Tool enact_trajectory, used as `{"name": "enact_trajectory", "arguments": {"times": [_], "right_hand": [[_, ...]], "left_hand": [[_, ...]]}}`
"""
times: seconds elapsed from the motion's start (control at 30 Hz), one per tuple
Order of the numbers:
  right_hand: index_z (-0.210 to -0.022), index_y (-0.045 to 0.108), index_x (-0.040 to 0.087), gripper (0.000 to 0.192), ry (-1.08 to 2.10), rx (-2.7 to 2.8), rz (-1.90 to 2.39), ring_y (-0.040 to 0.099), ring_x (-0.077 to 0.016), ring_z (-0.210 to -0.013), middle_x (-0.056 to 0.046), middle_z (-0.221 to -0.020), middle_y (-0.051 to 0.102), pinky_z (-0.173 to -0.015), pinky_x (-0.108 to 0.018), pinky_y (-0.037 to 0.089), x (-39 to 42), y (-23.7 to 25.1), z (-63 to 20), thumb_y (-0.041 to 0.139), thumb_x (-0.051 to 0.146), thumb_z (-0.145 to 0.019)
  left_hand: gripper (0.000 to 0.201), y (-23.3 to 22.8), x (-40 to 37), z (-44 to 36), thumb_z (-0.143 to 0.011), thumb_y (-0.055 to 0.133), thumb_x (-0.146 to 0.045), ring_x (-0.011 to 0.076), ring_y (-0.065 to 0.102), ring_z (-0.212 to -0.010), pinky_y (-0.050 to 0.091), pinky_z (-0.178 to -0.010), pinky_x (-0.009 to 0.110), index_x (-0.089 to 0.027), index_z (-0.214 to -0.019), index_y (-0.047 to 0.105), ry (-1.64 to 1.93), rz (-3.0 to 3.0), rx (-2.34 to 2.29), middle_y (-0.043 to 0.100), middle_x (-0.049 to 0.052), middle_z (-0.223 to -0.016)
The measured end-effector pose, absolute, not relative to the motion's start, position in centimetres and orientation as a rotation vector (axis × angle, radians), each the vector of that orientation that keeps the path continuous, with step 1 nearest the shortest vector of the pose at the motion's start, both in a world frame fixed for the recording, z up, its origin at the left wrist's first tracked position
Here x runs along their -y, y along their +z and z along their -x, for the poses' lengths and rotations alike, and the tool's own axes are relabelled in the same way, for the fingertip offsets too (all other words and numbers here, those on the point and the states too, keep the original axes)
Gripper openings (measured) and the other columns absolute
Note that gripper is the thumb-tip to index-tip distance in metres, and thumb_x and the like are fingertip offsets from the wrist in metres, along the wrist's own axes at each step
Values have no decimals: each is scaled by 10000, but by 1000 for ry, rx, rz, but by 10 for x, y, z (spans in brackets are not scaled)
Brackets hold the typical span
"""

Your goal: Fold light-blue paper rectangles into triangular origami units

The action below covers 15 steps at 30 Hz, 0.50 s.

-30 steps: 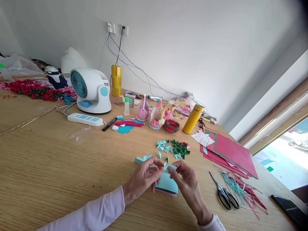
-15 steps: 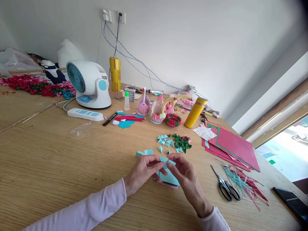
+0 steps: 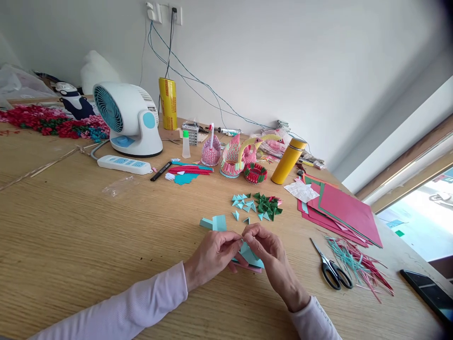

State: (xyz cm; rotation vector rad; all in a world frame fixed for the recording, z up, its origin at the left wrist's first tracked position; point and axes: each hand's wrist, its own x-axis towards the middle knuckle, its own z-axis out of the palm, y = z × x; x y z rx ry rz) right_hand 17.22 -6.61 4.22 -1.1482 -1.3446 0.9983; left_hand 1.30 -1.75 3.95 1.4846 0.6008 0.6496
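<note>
A small light-blue paper piece (image 3: 244, 240), low centre of the frame, was pinched between left hand (image 3: 216, 255) and right hand (image 3: 271, 252), only partly folded; finished folded triangles (image 3: 256, 208) lay beyond, paper stack (image 3: 252, 259) unused beneath.

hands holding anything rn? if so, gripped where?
Both: the left hand and right hand pinch a small light-blue paper piece between fingertips, over the stack of paper squares. Which edge is gripped cannot be told.

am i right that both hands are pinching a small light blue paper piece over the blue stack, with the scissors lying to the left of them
Not quite. In the head view the scissors lie to the right of the hands, beside the paper strips. The left hand and right hand do pinch the light blue paper piece over the blue stack.
</note>
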Motion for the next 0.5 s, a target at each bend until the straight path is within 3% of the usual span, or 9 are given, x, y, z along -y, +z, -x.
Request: {"name": "enact_trajectory", "arguments": {"times": [0.5], "right_hand": [[-753, 632, 170, 271, 646, 1569, 1359, 546, -134, -594, -11, -646, 621, -557, -242, 427, 59, 30, -185, 581, 410, -869]], "left_hand": [[318, 40, 17, -12, -835, 573, -415, 241, 708, -695, 526, -454, 232, -135, -917, 700, 690, -1480, -643, 675, 63, -739]]}}
